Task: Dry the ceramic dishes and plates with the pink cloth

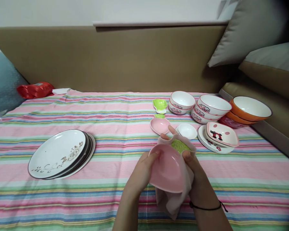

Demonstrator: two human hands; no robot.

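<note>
Both hands hold a pink dish (167, 168) with a green leaf-shaped end (180, 146), tilted so its hollow faces me. My left hand (144, 165) grips the left rim, thumb on the inside and fingers behind. My right hand (194, 165) grasps the right side through a pale pink cloth (172, 203), which wraps behind the dish and hangs below it. Some fingers of each hand are hidden by the dish and cloth. Just beyond, a similar pink dish (160, 125) with a green end lies on the striped cloth.
Stacked oval plates (56, 154) lie at left. A green dish (160, 105), red-rimmed bowls (181, 102), more bowls (213, 106), orange bowls (250, 109), small white dishes (187, 131) and a square dish (223, 134) on plates (202, 136) stand at right. A red bundle (36, 90) lies back left.
</note>
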